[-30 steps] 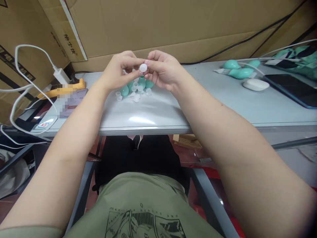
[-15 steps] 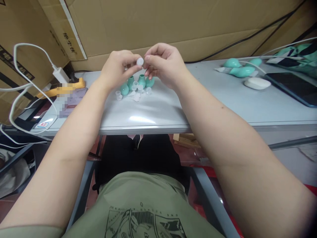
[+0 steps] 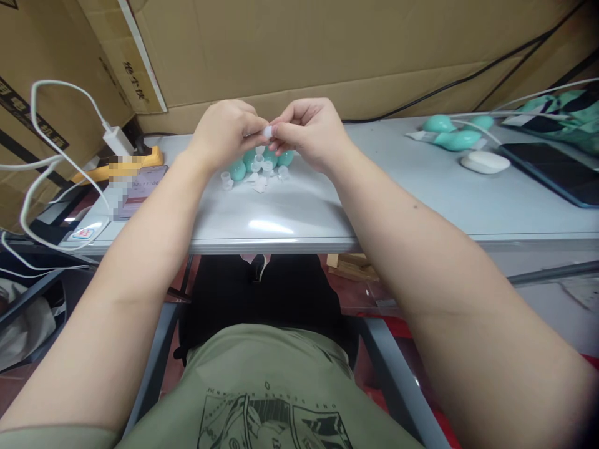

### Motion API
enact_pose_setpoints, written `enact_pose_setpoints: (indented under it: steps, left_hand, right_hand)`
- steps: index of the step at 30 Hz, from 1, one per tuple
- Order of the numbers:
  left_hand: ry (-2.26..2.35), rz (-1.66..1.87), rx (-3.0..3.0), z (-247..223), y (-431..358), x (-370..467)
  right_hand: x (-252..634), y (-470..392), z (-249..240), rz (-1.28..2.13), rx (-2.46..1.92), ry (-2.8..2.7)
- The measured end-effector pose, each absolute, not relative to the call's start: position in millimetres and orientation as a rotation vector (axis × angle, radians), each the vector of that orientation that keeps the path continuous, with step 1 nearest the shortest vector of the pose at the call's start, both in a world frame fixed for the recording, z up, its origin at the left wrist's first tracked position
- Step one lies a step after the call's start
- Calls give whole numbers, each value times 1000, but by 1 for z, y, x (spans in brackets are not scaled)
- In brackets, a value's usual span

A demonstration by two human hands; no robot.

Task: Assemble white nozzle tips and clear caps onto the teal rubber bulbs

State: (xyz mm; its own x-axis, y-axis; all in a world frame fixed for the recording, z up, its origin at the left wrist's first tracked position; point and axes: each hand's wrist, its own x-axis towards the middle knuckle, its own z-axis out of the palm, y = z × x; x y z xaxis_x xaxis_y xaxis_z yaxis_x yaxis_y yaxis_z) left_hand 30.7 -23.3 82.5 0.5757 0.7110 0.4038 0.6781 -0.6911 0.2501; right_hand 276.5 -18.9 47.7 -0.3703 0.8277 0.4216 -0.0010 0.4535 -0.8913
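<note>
Both hands have come closer together and a little lower than half a second ago — the left hand [image 3: 224, 132] and right hand [image 3: 306, 132] now pinch the small white cap [image 3: 267, 131] between their fingers, above the teal bulbs [image 3: 243, 167] on the desk [image 3: 299, 212].

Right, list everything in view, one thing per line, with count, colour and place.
small cap: one, translucent white, pinched between the fingertips of both hands above the table
bulbs: a few, teal, on the table under the hands
little cups: several, clear, beside those bulbs
table: one, pale grey, across the middle
more bulbs: about three, teal, far right of the table
oval case: one, white, right side
tablet: one, dark, right edge
charger and cable: one, white, left
cardboard boxes: brown, behind the table
left hand: closed on the cap
right hand: closed on the cap
</note>
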Motion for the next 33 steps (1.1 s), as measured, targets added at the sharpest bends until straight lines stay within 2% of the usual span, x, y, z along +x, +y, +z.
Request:
enact_pose_setpoints:
  steps: [4, 10, 17, 24, 33]
  left_hand:
    - [1374, 732, 2930, 82, -24, 33]
    - [1462, 791, 2829, 75, -23, 42]
    - [1575, 771, 2724, 80, -33, 51]
    - [1598, 693, 2635, 82, -40, 51]
    - [1534, 773, 2699, 87, -39, 49]
  right_hand:
    - [271, -20, 47, 1062, -769, -1627]
    - [267, -14, 41, 1092, -825, -1565]
    - [262, -7, 38, 938, -783, -1563]
    - [270, -6, 41, 1065, -734, -1551]
    - [261, -6, 28, 1159, -644, -1377]
